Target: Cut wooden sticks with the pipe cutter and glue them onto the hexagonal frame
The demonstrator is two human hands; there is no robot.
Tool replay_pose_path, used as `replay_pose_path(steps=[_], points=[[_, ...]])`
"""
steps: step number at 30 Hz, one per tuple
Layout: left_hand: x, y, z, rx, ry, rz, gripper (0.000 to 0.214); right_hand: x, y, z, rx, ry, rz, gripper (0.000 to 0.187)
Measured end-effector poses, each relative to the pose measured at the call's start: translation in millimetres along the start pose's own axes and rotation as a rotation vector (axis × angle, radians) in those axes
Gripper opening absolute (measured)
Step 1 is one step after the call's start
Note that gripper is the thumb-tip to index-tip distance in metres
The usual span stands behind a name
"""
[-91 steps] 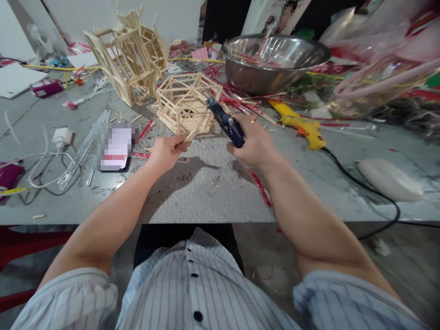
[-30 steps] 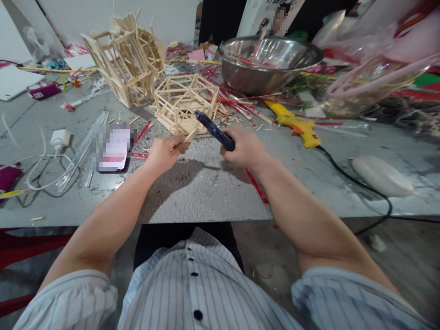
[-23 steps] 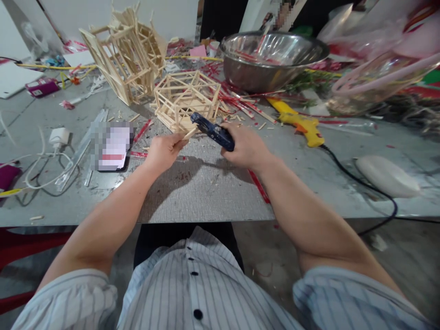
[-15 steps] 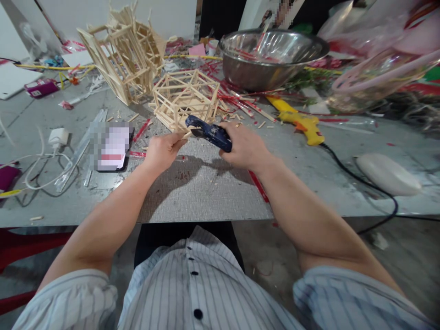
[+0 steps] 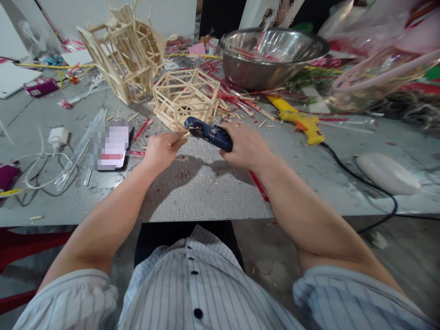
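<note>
Between its thumb and fingers, my left hand point(image 5: 163, 150) pinches a short wooden stick point(image 5: 186, 135), whose end shows at the fingertips. My right hand point(image 5: 246, 145) is wrapped round a dark blue hand cutter point(image 5: 209, 133), its jaws turned left toward that stick. Whether the blades touch the wood I cannot tell. Just behind both hands lies a low, open frame of glued sticks point(image 5: 187, 94). A taller stick structure point(image 5: 129, 59) stands tilted at the back left.
A phone point(image 5: 112, 146) and white charger point(image 5: 58, 137) lie on the left. Behind, a steel basin point(image 5: 261, 71) stands among red-and-clear wrappers. To the right are a yellow glue gun point(image 5: 299, 121), its black cable and a whitish oval object point(image 5: 388, 174). Wood scraps litter the table.
The cutter has shifted very slightly, and its jaws look closer together at the stick. My left hand stays almost in place.
</note>
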State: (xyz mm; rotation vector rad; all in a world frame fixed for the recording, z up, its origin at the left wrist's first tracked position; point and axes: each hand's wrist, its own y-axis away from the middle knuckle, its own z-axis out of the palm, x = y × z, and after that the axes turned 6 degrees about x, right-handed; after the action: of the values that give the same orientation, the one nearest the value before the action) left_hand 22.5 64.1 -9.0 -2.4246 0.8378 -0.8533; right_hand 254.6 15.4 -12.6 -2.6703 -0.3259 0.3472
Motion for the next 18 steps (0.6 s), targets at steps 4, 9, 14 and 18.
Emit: replay_pose_path(steps=[4,9,14,18], points=[[-1.0,0.1,-0.1,-0.01,-0.007,-0.002,0.023,-1.9,-0.5,-4.0,-0.042,-0.001,-0.007,0.053],[0.0,0.3,-1.5,-0.038,0.012,-0.025,0.022,-5.9,-1.5,-9.5,-0.078,0.015,0.006,0.044],[1.2,-0.3,-2.4,-0.077,0.034,-0.05,0.023,-7.9,-2.4,-12.2,-0.095,0.032,0.028,0.041],[1.2,-0.5,-1.9,-0.089,0.086,-0.084,0.025,-8.3,-3.3,-13.5,-0.12,0.035,0.05,0.039]])
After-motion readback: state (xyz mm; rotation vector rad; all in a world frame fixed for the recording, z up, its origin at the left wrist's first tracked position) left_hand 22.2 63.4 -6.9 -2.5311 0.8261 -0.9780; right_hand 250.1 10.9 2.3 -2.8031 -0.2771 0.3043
